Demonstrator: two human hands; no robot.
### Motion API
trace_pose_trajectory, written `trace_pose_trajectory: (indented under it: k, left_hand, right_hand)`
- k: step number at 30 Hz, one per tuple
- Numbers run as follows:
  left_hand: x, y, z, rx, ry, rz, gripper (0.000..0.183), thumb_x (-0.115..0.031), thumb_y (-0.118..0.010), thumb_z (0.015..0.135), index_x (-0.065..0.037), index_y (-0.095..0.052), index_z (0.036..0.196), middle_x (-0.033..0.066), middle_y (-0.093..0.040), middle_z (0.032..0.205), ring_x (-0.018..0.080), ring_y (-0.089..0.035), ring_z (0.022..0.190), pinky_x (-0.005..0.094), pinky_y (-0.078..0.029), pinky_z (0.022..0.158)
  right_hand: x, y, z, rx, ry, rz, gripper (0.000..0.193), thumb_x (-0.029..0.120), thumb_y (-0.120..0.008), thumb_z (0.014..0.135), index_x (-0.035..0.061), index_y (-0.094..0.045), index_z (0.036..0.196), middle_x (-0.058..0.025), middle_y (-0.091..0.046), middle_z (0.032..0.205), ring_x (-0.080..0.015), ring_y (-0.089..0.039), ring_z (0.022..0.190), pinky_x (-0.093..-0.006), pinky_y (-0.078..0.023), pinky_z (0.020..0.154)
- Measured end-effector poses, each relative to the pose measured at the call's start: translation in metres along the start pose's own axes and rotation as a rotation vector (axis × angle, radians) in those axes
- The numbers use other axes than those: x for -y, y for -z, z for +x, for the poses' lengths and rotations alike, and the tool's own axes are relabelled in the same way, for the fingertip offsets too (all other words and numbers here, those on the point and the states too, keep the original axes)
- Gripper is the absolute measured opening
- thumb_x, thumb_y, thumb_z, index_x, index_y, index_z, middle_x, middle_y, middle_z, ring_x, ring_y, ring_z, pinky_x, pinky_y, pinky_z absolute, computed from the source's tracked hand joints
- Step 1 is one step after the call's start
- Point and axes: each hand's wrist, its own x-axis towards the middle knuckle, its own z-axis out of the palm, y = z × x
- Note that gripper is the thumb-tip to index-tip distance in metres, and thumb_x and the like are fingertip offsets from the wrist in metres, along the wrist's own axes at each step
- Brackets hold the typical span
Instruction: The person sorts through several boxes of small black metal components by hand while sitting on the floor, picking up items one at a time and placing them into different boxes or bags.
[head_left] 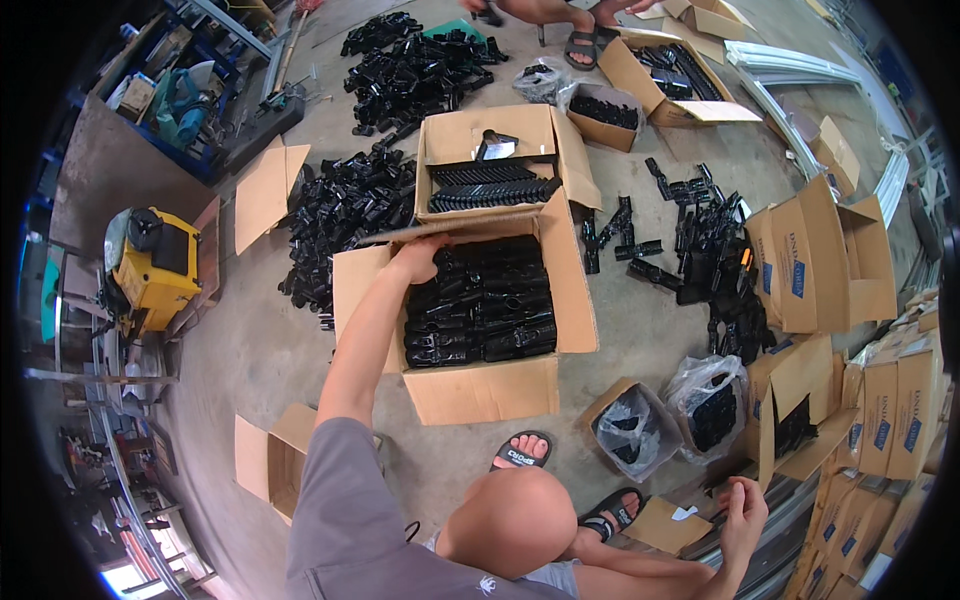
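Observation:
In front of me stands an open cardboard box, packed with rows of black plastic-looking parts. My left hand is closed at the box's far left corner, its curled fingers on the far flap beside the parts. Low on the right, away from the box, my right hand has its fingers bent and pinched together. Something small and dark shows by its fingertips, too small to name. Just beyond the near box, a second open box holds similar black parts in neat rows.
Loose black parts lie in a large heap at the far left and another pile at the right. Plastic-lined bins stand near my feet. Cartons are stacked at right; a yellow machine stands left. Another person's feet show beyond.

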Motion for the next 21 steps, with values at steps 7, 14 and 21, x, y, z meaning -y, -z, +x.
trace_pose_trajectory:
  k: [7, 14, 21]
  left_hand:
    - [-0.062, -0.017, 0.042, 0.119, -0.117, 0.034, 0.059, -0.006, -0.054, 0.08, -0.012, -0.052, 0.139, 0.02, -0.051, 0.144, 0.0352, -0.045, 0.138, 0.043, -0.036, 0.114]
    - [-0.032, -0.036, 0.064, 0.299, -0.108, -0.021, 0.058, -0.013, -0.062, 0.089, -0.007, -0.047, 0.144, 0.0187, -0.049, 0.148, 0.0317, -0.045, 0.139, 0.0416, -0.038, 0.115]
    - [-0.012, -0.009, 0.063, 0.422, 0.062, 0.002, 0.053, -0.013, -0.065, 0.086, -0.006, -0.054, 0.138, 0.0141, -0.061, 0.136, 0.0277, -0.057, 0.125, 0.0345, -0.044, 0.107]
  right_hand:
    - [-0.001, -0.006, 0.008, 0.029, -0.048, 0.025, 0.022, 0.017, -0.055, 0.104, -0.0034, -0.065, 0.106, -0.0034, -0.062, 0.079, -0.0093, -0.058, 0.072, -0.0243, -0.046, 0.065]
    - [0.018, -0.009, 0.008, 0.046, -0.047, -0.006, 0.02, 0.014, -0.055, 0.102, -0.0036, -0.065, 0.107, -0.0045, -0.064, 0.08, -0.0107, -0.06, 0.073, -0.0248, -0.048, 0.068]
    - [0.016, -0.009, 0.006, 0.022, -0.067, 0.014, 0.019, 0.011, -0.054, 0.102, -0.0034, -0.064, 0.108, -0.0036, -0.063, 0.083, -0.0097, -0.059, 0.077, -0.0249, -0.048, 0.07]
